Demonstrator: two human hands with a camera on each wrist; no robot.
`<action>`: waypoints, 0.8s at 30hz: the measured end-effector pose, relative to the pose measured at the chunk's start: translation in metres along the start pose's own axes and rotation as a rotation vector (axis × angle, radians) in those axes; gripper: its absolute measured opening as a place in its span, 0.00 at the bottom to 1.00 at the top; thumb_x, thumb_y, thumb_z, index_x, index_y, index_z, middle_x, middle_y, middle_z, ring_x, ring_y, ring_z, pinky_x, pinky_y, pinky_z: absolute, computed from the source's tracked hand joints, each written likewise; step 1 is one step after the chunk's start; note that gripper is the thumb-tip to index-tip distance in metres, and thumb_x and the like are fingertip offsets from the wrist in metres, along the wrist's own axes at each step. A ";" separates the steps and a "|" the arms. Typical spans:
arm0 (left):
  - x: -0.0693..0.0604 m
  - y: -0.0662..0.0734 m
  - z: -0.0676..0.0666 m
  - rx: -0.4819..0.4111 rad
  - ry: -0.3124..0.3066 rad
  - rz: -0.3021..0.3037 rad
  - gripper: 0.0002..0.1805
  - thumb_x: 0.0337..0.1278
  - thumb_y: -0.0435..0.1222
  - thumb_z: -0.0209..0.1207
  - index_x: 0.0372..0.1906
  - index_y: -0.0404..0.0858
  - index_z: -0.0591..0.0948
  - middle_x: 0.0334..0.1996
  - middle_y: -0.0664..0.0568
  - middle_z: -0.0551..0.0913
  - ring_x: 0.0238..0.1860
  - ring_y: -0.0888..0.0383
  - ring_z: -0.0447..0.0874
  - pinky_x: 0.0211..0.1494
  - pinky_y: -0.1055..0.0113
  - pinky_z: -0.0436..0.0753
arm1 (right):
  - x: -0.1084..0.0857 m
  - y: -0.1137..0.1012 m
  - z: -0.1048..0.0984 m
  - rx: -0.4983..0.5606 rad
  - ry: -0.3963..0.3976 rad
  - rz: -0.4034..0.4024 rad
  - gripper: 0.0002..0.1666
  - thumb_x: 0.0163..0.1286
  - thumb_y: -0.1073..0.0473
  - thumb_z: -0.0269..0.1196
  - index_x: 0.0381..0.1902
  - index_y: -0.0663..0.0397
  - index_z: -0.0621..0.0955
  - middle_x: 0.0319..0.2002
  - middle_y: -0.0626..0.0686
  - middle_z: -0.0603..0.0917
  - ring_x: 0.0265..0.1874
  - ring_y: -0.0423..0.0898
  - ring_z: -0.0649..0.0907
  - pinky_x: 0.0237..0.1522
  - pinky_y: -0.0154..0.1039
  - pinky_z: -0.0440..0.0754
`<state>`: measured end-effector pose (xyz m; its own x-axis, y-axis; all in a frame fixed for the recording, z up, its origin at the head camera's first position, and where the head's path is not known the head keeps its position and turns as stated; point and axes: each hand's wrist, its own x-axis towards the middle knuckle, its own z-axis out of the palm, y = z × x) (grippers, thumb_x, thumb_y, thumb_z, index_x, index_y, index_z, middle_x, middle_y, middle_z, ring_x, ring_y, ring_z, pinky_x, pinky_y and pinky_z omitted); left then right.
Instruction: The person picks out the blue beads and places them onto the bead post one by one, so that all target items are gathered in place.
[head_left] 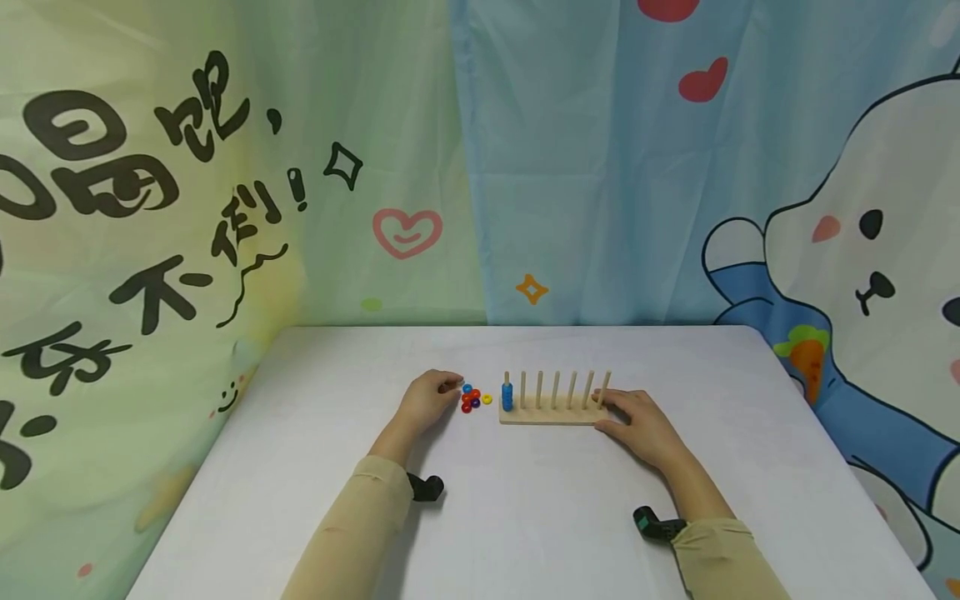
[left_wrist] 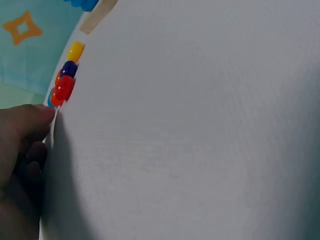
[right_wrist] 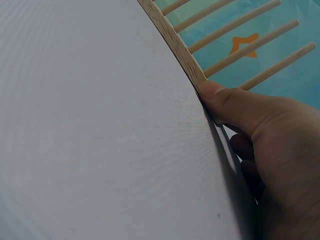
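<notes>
A wooden peg rack (head_left: pixel 555 419) stands on the table, its row of upright pegs showing. Several blue beads (head_left: pixel 507 397) are stacked on its leftmost peg. My right hand (head_left: pixel 637 423) grips the rack's right end; the thumb presses the front edge of the base (right_wrist: pixel 186 59), and the other fingers lie behind. Left of the rack is a small cluster of loose beads: red (head_left: pixel 466 407), blue (head_left: pixel 467 388), dark blue (left_wrist: pixel 68 70) and yellow (head_left: pixel 487 399). My left hand (head_left: pixel 426 398) is beside this cluster, fingertips close to the blue bead. Whether they pinch anything is hidden.
The white table (head_left: pixel 510 517) extends around the rack and beads. Behind it hangs a printed curtain (head_left: pixel 570 167) with hearts and a cartoon animal. A black wrist device (head_left: pixel 426 487) sits at the left cuff, another black device (head_left: pixel 658 527) at the right.
</notes>
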<state>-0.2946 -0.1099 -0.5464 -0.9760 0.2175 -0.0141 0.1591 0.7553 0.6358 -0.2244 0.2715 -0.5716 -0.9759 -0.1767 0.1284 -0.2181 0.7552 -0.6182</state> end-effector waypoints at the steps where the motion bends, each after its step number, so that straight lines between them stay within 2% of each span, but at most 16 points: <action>1: 0.001 0.000 0.001 0.010 -0.003 0.005 0.15 0.64 0.36 0.62 0.54 0.43 0.84 0.45 0.49 0.83 0.45 0.55 0.79 0.54 0.57 0.79 | 0.000 0.000 0.000 -0.002 0.000 -0.002 0.31 0.65 0.47 0.68 0.64 0.48 0.77 0.65 0.57 0.77 0.64 0.58 0.71 0.65 0.62 0.67; 12: 0.003 0.004 0.007 0.116 -0.024 -0.002 0.14 0.64 0.41 0.62 0.53 0.52 0.84 0.44 0.51 0.79 0.45 0.55 0.78 0.55 0.57 0.79 | -0.001 0.000 0.000 0.013 -0.010 0.013 0.32 0.66 0.46 0.67 0.65 0.49 0.77 0.65 0.57 0.77 0.64 0.59 0.71 0.66 0.62 0.67; 20: 0.004 0.005 0.008 0.114 -0.009 -0.034 0.12 0.63 0.43 0.63 0.51 0.53 0.85 0.45 0.52 0.79 0.47 0.54 0.79 0.55 0.56 0.79 | -0.001 0.000 0.000 0.002 -0.001 0.005 0.31 0.66 0.47 0.67 0.64 0.49 0.77 0.65 0.57 0.77 0.64 0.58 0.71 0.66 0.61 0.67; 24: 0.003 0.004 0.009 0.119 0.005 -0.027 0.12 0.63 0.44 0.63 0.51 0.52 0.85 0.45 0.52 0.80 0.45 0.55 0.79 0.53 0.57 0.79 | 0.000 0.000 0.000 -0.002 -0.003 0.002 0.32 0.66 0.46 0.67 0.65 0.49 0.77 0.65 0.57 0.77 0.64 0.58 0.71 0.66 0.62 0.67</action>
<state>-0.2960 -0.1007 -0.5513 -0.9807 0.1935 -0.0261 0.1493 0.8291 0.5388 -0.2242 0.2717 -0.5718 -0.9761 -0.1774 0.1251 -0.2166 0.7565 -0.6171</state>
